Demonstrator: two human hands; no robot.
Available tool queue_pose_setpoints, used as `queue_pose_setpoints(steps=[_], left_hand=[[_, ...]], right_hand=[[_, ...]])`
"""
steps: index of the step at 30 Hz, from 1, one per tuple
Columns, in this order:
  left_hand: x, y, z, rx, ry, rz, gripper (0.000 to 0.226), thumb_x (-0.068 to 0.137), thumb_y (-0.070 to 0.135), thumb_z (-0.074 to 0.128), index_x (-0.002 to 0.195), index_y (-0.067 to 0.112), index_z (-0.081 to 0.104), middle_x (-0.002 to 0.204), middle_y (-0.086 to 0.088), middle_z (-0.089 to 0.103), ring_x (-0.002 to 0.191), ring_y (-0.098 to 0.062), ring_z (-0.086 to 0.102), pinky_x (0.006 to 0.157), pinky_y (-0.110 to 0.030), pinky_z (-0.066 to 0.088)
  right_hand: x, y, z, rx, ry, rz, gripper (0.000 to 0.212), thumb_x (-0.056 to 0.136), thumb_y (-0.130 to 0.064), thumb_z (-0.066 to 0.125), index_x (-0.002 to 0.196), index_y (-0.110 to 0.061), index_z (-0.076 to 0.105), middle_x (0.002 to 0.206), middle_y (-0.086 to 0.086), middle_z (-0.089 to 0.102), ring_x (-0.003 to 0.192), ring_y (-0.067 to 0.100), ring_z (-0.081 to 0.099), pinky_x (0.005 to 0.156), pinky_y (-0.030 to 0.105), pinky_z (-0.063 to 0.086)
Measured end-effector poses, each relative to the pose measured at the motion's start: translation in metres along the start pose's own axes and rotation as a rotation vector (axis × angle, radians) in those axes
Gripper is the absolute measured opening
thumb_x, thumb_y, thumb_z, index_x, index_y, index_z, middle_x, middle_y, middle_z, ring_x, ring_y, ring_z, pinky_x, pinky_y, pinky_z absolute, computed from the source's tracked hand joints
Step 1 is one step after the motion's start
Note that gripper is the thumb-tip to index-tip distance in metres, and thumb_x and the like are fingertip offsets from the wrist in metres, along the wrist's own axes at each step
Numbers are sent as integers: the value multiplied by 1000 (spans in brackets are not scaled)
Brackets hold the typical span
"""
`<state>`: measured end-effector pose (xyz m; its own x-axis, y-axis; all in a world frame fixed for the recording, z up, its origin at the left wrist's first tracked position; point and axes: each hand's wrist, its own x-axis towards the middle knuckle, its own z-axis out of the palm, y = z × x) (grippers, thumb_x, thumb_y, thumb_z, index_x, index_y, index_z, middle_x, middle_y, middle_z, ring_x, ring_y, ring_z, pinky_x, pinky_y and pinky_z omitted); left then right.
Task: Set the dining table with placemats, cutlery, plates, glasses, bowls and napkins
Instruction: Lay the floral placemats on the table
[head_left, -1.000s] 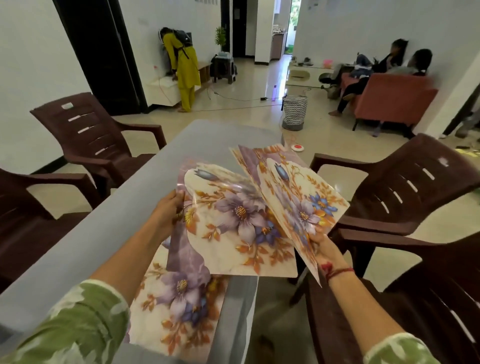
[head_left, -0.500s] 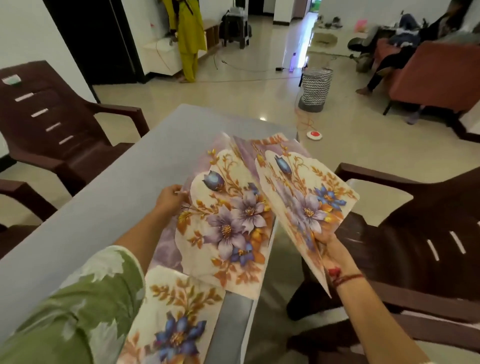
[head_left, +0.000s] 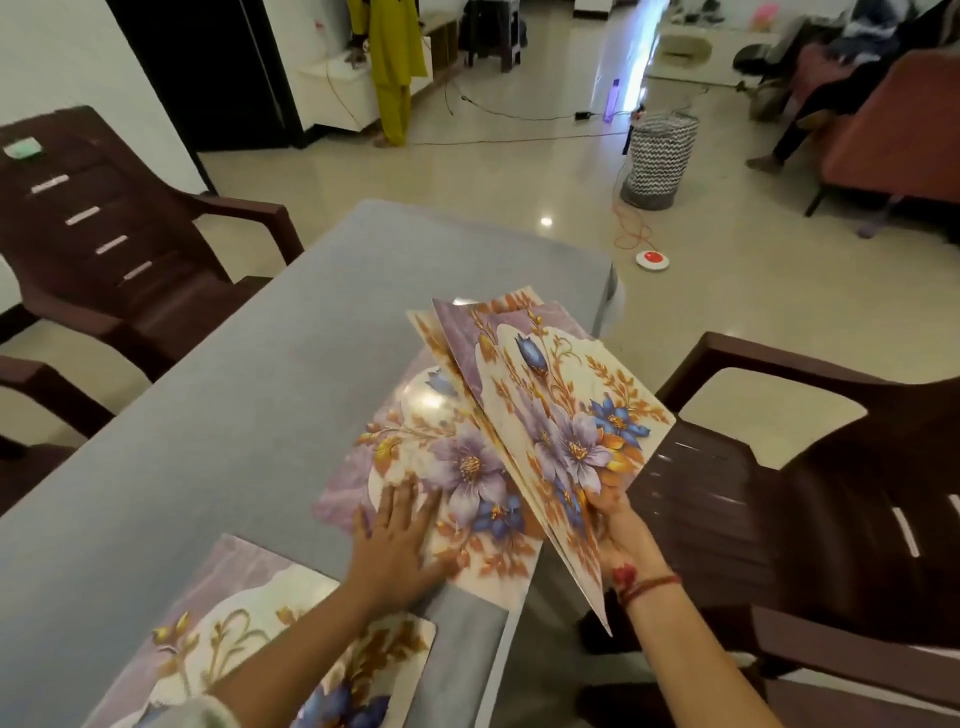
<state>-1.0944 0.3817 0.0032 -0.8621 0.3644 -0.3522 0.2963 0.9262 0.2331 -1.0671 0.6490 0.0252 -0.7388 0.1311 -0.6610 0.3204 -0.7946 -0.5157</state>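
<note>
1. Your left hand (head_left: 395, 540) is lying flat, pressing a placemat (head_left: 462, 462) onto the bench (head_left: 208, 415).
2. Your right hand (head_left: 618, 525) is gripping the spare placemats (head_left: 566, 410), just right of your left hand, pointing away from you.

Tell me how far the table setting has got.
Done: the near placemat lies flat on the table. In hand: the left hand presses a second placemat flat, while the right hand grips the remaining placemats, fanned. Left: those mats, then cutlery, plates, glasses, bowls and napkins, none of which are in view.
</note>
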Motion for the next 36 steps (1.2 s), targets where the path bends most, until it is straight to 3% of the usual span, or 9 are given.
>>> queue_pose_setpoints(steps=[4, 8, 10, 12, 15, 22, 26, 30, 36], left_hand=[[46, 5, -17, 18, -29, -52, 119, 40, 94, -24, 141, 32, -31, 156, -5, -27, 145, -28, -22, 110, -58, -14], [95, 2, -42, 70, -72, -88, 94, 78, 84, 20, 149, 35, -17, 158, -5, -24, 146, -28, -18, 112, -62, -6], [117, -1, -50, 55, -69, -93, 92, 82, 79, 30, 149, 37, -16, 158, -4, -24, 146, -28, -18, 112, -63, -4], [135, -2, -54, 60, -73, -97, 93, 81, 80, 31, 149, 37, -16, 158, -4, -25, 146, -30, -18, 113, -64, -3], [153, 1, -61, 74, -84, -90, 94, 81, 80, 32, 150, 37, -15, 158, -5, -24, 146, -31, -17, 113, -65, -3], [169, 1, -73, -23, -21, -105, 90, 88, 70, 38, 152, 28, -9, 159, -8, -18, 146, -31, -15, 113, -60, -1], [130, 9, -85, -918, 354, -193, 56, 82, 50, 48, 127, 14, 50, 128, -11, 56, 123, -33, 49, 96, -47, 47], [41, 9, -89, -1833, 245, -13, 32, 99, 29, 41, 122, 21, 60, 115, 0, 69, 103, -21, 67, 82, -37, 58], [-49, -45, -97, -1986, -171, -128, 99, 48, 69, 77, 126, 9, 63, 125, -15, 63, 112, -35, 61, 86, -49, 55]], right_hand=[[18, -17, 19, 3, -37, -85, 32, 93, 4, 40, 112, -17, 55, 85, 8, 73, 71, 22, 71, 60, 40, 59], [10, -50, 30, 26, -328, -186, 86, 36, -12, 94, 115, -1, 62, 97, 14, 71, 78, 16, 71, 61, 27, 59], [-21, -67, 41, -159, -600, -527, 44, 78, 8, 69, 118, 19, 55, 124, 29, 57, 118, 13, 57, 98, 0, 23], [-27, -77, 40, 41, -774, -418, 41, 96, 11, 34, 130, 31, 21, 138, 44, 28, 138, 29, 34, 110, 13, -7], [21, -79, 35, -90, -218, -187, 43, 87, 2, 61, 126, 1, 44, 85, 21, 71, 78, 20, 72, 60, 23, 57], [42, -72, 42, 7, 33, -202, 35, 97, 8, 33, 117, -19, 45, 67, 4, 72, 56, 18, 70, 42, 33, 55], [46, -56, 41, -70, 20, -236, 41, 96, 8, 34, 124, -18, 49, 102, 10, 67, 78, 22, 69, 62, 39, 59], [33, -24, 33, -108, 2, -308, 49, 94, 10, 37, 136, -14, 44, 122, 14, 60, 102, 31, 61, 76, 37, 56], [-43, 25, -7, -306, -60, -389, 46, 90, 12, 45, 129, -11, 52, 123, 19, 61, 113, 36, 58, 92, 51, 49]])
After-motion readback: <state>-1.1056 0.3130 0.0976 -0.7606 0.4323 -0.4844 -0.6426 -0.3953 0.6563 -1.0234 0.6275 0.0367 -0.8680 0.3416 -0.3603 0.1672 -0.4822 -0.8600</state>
